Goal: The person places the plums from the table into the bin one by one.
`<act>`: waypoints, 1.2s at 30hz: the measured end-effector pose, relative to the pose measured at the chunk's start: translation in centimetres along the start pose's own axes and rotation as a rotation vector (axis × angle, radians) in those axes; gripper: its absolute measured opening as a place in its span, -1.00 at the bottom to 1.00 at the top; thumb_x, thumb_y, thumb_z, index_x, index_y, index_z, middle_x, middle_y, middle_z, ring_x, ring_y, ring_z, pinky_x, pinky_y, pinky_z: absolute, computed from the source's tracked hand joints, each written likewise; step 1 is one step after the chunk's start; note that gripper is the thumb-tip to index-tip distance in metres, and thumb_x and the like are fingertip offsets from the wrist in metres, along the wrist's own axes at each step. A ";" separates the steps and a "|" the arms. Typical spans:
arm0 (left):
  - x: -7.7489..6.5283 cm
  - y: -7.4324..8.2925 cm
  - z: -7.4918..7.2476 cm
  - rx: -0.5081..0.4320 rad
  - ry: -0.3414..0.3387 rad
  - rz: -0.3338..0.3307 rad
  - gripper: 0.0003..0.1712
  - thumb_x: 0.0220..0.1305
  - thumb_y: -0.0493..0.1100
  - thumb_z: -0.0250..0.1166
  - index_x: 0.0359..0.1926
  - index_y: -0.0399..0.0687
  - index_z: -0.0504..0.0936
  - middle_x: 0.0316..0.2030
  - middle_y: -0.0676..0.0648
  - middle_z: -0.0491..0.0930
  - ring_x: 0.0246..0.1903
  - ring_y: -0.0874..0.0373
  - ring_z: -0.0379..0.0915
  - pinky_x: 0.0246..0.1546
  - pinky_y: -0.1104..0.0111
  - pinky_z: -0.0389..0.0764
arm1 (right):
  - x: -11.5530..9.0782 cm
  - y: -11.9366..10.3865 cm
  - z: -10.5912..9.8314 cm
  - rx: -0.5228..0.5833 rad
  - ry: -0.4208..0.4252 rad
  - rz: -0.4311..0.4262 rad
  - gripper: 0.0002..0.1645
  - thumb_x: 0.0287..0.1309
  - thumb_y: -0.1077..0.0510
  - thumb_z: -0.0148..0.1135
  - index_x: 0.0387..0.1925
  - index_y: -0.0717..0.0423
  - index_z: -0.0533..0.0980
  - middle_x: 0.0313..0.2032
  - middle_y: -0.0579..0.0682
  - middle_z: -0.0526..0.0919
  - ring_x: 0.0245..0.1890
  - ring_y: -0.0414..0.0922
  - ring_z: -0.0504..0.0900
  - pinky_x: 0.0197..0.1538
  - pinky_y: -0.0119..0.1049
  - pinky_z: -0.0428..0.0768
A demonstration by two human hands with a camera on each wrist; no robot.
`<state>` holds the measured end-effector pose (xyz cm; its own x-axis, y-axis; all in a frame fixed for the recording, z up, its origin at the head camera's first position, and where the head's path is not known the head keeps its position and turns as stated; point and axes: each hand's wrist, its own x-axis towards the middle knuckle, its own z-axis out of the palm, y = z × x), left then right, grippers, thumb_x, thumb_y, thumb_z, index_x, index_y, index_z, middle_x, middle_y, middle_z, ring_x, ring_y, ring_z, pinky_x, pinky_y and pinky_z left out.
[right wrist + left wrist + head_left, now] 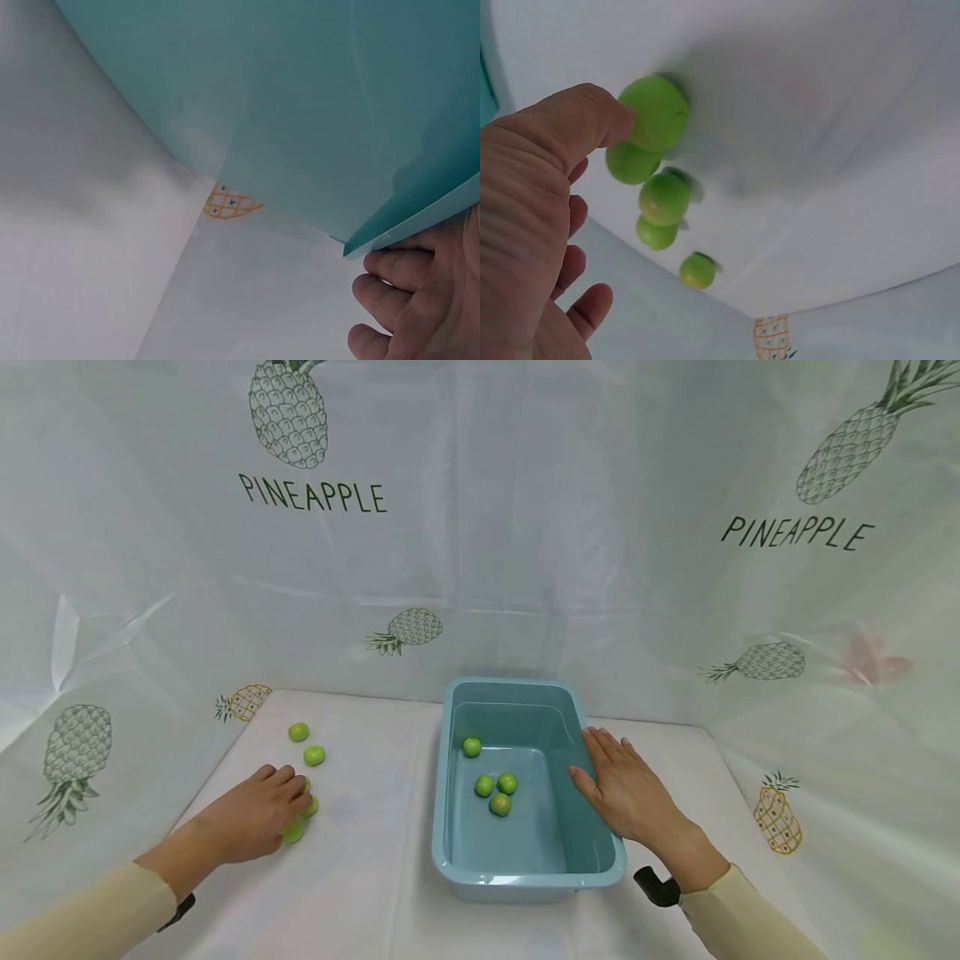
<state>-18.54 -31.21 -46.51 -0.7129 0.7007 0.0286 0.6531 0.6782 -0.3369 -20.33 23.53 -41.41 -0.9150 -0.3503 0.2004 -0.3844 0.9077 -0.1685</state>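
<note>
Several small round green fruits lie in a loose line on the table at the left, among them a far fruit (298, 732) and a near one (292, 831). My left hand (255, 814) is low over the near end of this line. In the left wrist view its thumb touches the closest fruit (658, 116), while the other fingertips show apart from it. My right hand (626, 785) rests on the right rim of a blue plastic basin (480, 878), fingers straight in the head view. Inside the basin are several more green fruits (500, 804).
A white cloth printed with pineapples (540, 560) hangs behind and at both sides. The table (367, 860) has a pale cover, seen between the fruit line and the basin. Black wrist straps (657, 887) show at the sleeves.
</note>
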 end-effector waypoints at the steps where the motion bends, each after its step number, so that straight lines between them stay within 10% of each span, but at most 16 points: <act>1: 0.0 0.1 0.3 0.000 -0.002 0.007 -0.59 -0.03 -0.19 0.53 -0.12 0.03 0.60 -0.19 0.03 0.49 -0.16 0.04 0.32 -0.08 0.12 0.45 | 0.0 0.0 0.0 0.002 -0.001 0.001 -0.14 0.58 -0.17 0.00 0.55 0.41 0.19 0.53 0.36 0.30 0.56 0.35 0.23 0.53 0.34 0.17; 21: 0.4 0.4 1.8 0.058 0.024 0.024 -0.78 0.17 -0.19 0.49 -0.20 0.00 0.62 -0.27 0.01 0.49 -0.20 0.03 0.32 -0.12 0.15 0.43 | -0.1 0.0 0.1 0.017 0.012 0.003 -0.15 0.58 -0.16 0.00 0.54 0.41 0.20 0.52 0.37 0.31 0.56 0.35 0.24 0.53 0.35 0.18; 36: 4.0 1.6 3.0 0.170 0.098 0.066 -0.78 0.14 -0.18 0.46 -0.26 -0.13 0.61 -0.32 -0.07 0.47 -0.19 -0.04 0.30 -0.08 0.11 0.41 | 0.0 0.2 0.4 0.034 0.002 0.013 -0.13 0.57 -0.17 0.01 0.55 0.41 0.19 0.53 0.36 0.29 0.57 0.34 0.22 0.54 0.34 0.15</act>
<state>-21.11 -27.96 -49.74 -0.6363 0.7661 0.0903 0.6389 0.5890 -0.4950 -20.42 23.66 -41.82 -0.9197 -0.3378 0.2000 -0.3763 0.9039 -0.2035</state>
